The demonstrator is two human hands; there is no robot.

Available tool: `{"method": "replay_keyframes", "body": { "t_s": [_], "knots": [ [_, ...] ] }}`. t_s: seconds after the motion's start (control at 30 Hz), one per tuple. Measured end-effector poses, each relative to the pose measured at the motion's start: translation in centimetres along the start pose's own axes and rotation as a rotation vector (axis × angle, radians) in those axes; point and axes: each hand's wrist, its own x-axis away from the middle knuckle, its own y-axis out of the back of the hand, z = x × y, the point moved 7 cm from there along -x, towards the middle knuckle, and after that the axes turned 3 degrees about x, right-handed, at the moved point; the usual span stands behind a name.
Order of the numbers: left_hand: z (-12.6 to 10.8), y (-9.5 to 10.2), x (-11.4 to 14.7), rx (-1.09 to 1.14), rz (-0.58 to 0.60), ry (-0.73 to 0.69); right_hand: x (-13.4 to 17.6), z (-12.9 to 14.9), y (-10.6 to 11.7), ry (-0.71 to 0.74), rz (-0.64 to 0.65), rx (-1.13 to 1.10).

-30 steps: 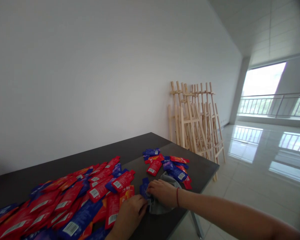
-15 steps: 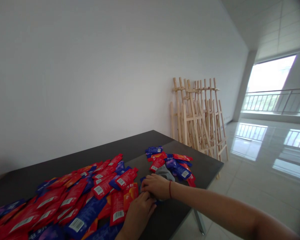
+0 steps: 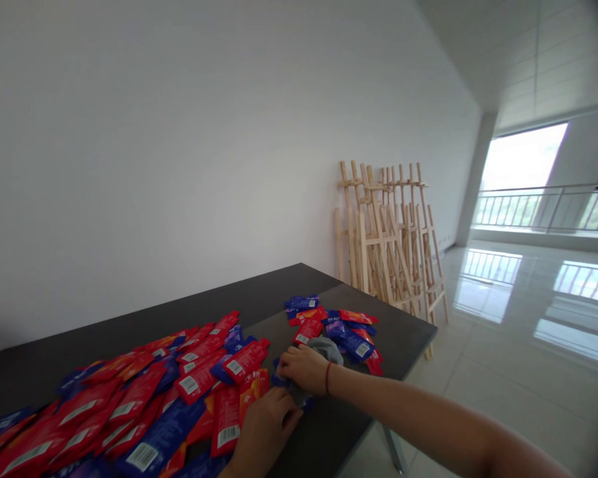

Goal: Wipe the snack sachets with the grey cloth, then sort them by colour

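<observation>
My right hand (image 3: pixel 305 370), with a red cord on its wrist, presses a bunched grey cloth (image 3: pixel 329 347) onto a blue packet (image 3: pixel 307 402) lying on the dark table. Most of this packet is hidden under the hand and cloth. Just nearer to me, my left hand (image 3: pixel 268 428) lies close to the packet's near edge with its fingers curled. What the left fingertips hold, if anything, is hidden. A large spread of red and blue packets (image 3: pixel 194 382) covers the table to the left. Beyond my right hand lies a smaller group of such packets (image 3: pixel 349 335).
The dark table (image 3: pixel 259 295) runs along a white wall, with its right corner near the smaller group. Several wooden easels (image 3: pixel 389 239) lean against the wall behind it. Shiny floor tiles (image 3: pixel 478 372), a railing (image 3: pixel 523 206) and a bright window lie to the right.
The view has turned slightly, so everything sits a little further left and lower. My left hand has drawn slightly apart from my right, and more grey cloth shows between them.
</observation>
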Motion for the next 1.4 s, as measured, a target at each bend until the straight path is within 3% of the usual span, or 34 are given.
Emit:
{"method": "replay_keyframes", "body": {
  "t_s": [0.1,0.23,0.43,0.6,0.8,1.03,1.13,1.3,1.4],
  "knots": [
    [1.4,0.8,-0.2,0.044,-0.091,0.058,-1.5,-0.1,-0.6,-0.023,0.009,0.045],
    [4.1,1.3,-0.5,0.013,-0.229,0.202,-1.0,0.0,-0.7,0.039,-0.014,0.042],
    [4.6,0.2,-0.7,-0.021,-0.045,0.274,1.5,1.1,0.8,0.219,-0.031,-0.008],
    [3.9,0.7,-0.5,-0.047,-0.005,0.271,5.3,1.6,1.6,0.276,-0.043,-0.153],
    [3.7,0.7,-0.6,-0.07,0.033,0.281,8.4,0.1,1.3,0.167,-0.045,-0.253],
    [4.0,0.5,-0.6,-0.135,0.111,0.277,3.8,-1.7,-0.2,-0.232,0.023,-0.062],
    [3.0,0.2,-1.1,-0.157,0.118,0.229,2.5,-1.8,-0.7,-0.378,0.007,0.006],
    [0.0,-1.8,-2.4,-0.216,0.165,0.113,3.5,-0.5,-0.7,-0.393,-0.021,0.014],
    [-0.1,-2.2,-2.7,-0.3,0.224,0.084,5.1,-0.1,-0.3,-0.357,-0.023,-0.055]
  ]
}}
